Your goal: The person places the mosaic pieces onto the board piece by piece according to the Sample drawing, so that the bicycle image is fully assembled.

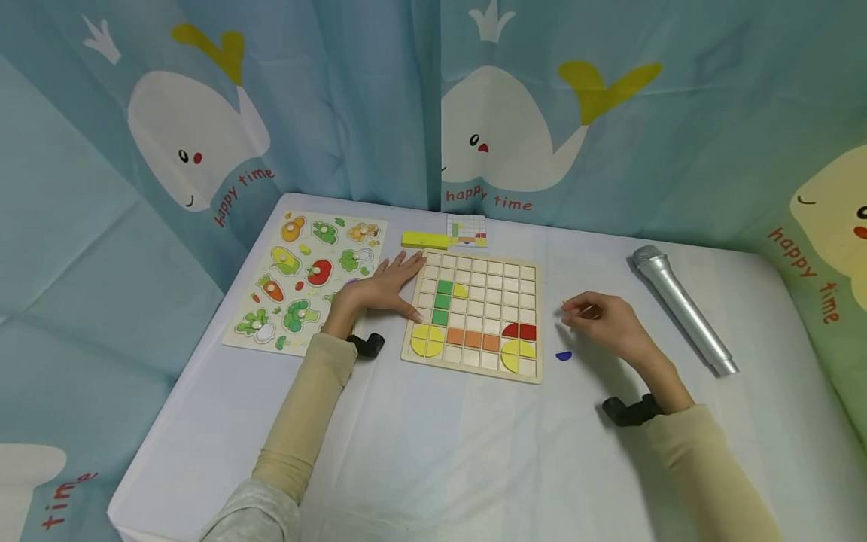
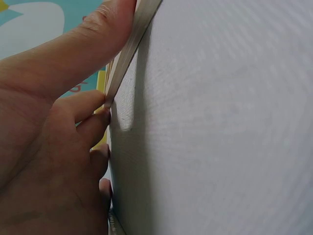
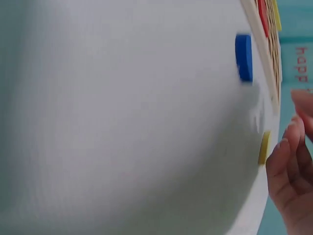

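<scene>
My left hand [image 1: 384, 290] lies spread along the left side of a wooden grid board [image 1: 467, 361], its thumb at the board's edge. Set into the grid are green squares [image 1: 442, 301], orange squares [image 1: 473, 339], a red piece [image 1: 527, 332], a yellow circle [image 1: 427, 341] and other yellow pieces [image 1: 518, 352]. Right of the board, my right hand [image 1: 605, 318] hovers with bent fingers, fingertips close by a small yellow piece [image 3: 264, 148]. A blue half-round piece [image 1: 564, 356] lies on the table between board and hand.
Behind the board are a yellow block [image 1: 425, 240] and a pattern card [image 1: 467, 229]. A vegetable puzzle board [image 1: 267, 339] lies left, partly behind my left hand. A silver microphone [image 1: 684, 309] lies to the right. Whale-print curtains [image 1: 379, 98] stand behind the white table [image 1: 433, 467].
</scene>
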Motion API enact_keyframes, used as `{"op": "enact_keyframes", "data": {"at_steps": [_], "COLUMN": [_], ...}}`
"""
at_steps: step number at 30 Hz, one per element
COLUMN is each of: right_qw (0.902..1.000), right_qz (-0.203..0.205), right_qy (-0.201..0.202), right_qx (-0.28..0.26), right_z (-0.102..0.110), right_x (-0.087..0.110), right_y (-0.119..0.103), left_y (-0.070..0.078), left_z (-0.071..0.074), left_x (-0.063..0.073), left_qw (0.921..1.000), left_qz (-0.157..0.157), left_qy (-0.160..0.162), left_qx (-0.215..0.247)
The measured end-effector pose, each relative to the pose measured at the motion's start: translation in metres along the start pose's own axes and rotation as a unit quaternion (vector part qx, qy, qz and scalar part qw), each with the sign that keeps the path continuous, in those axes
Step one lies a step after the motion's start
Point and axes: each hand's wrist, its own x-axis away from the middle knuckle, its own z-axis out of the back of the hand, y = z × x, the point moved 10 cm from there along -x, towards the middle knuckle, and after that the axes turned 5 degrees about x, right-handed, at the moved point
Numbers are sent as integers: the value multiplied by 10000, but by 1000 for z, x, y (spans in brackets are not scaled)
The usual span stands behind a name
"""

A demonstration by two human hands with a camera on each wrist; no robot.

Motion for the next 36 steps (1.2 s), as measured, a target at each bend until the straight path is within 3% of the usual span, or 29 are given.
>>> {"op": "enact_keyframes", "data": {"at_steps": [9, 17, 28, 36], "right_qw": [9975, 9954, 9943, 9956], "right_qz": [-661, -952, -1022, -832], "right_qy": [237, 12, 120, 313], "right_qx": [43, 120, 284, 291], "right_z": [12, 8, 5, 6], "right_x": [-6, -15, -20, -23], "right_y": [31, 42, 41, 32], "left_y": [1, 2, 5, 4], "left_z": [2, 2, 0, 1], "left_x": [0, -2, 0, 1], "left_qw": [10000, 10000, 9999, 9998], "left_qz": [-28, -42, -31, -45], "left_qy": [-2, -36, -86, -93], "left_qx": [-30, -79, -51, -175]}}
